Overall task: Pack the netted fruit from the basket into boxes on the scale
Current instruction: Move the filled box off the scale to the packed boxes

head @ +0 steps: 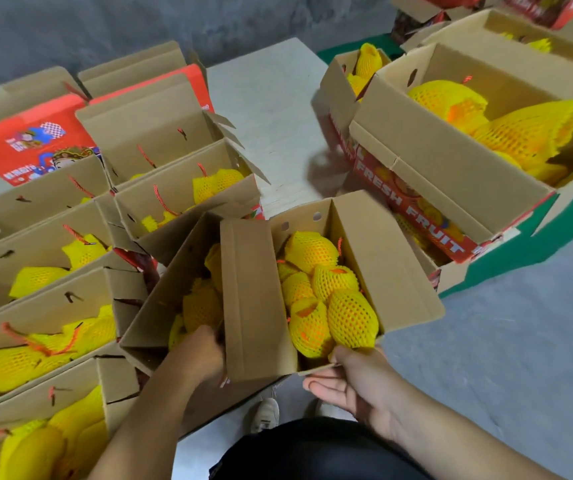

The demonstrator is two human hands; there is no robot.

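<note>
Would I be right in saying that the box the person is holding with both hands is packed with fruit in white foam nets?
Not quite: the head view shows both hands, left hand and right hand, holding the box, but its fruit sits in yellow foam nets, not white.

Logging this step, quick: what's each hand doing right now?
Left hand: reaches inside the cardboard box; grip cannot be told.
Right hand: open, supporting the box's near end.
</note>
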